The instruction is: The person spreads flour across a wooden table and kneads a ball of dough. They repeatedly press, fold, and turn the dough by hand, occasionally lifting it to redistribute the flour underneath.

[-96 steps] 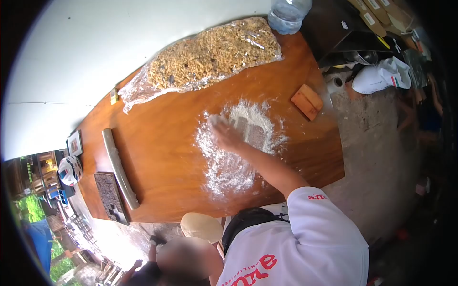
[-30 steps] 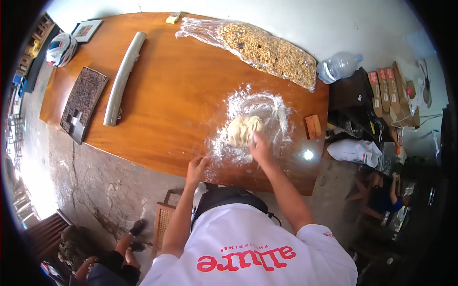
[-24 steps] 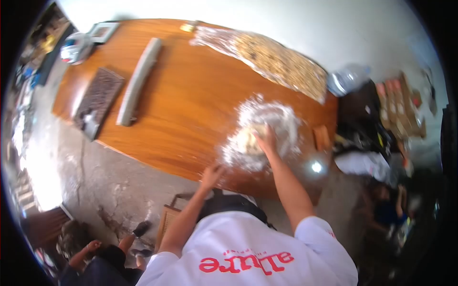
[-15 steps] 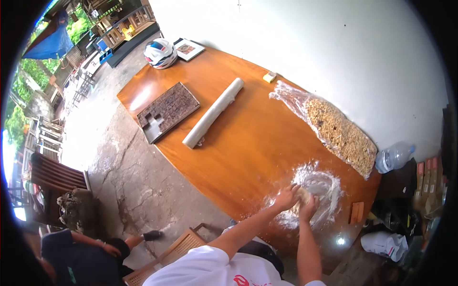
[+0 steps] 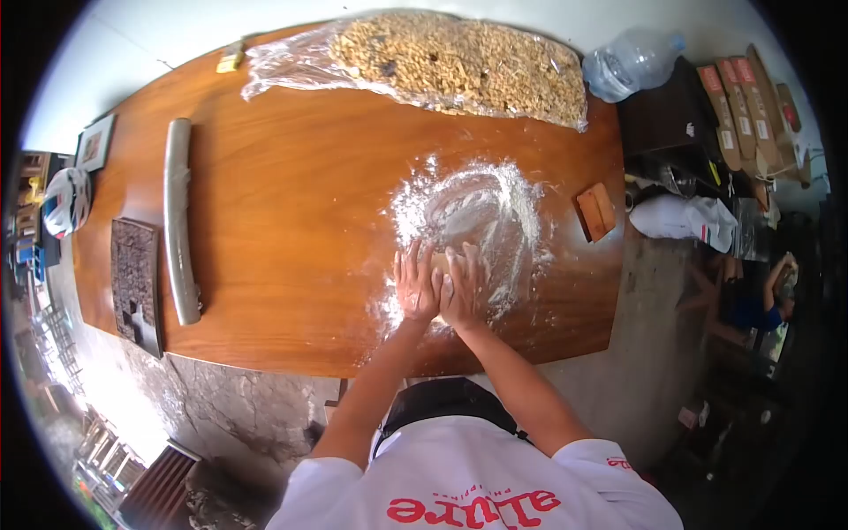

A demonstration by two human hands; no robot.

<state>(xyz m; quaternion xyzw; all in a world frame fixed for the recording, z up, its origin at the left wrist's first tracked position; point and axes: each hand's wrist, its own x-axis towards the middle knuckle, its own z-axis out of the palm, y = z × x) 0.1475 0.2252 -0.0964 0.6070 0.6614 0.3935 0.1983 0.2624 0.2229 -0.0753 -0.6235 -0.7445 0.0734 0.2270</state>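
Note:
My left hand (image 5: 415, 284) and my right hand (image 5: 462, 284) lie side by side, palms down, fingers stretched out and apart. Both press on a pale lump of dough (image 5: 441, 264), mostly hidden beneath them; a little of it shows between the fingers. White flour (image 5: 522, 212) is spread in a rough ring on the wooden table (image 5: 283, 221) around and beyond the hands. Flour dusts the fingers. To the right of the flour rests a small brown wooden block (image 5: 596, 212).
A plastic bag of chopped nut-like pieces (image 5: 459, 66) lies along the back edge, beside a clear plastic bottle (image 5: 629, 66). On the left are a long wrapped roll (image 5: 177, 221), a tray of dark brown slab (image 5: 134, 274) and a helmet (image 5: 67, 203). A person (image 5: 767, 296) is far right.
My view has swung right and down over the table. My hands have gone from gripping the dough at its sides to lying flat on it with fingers spread.

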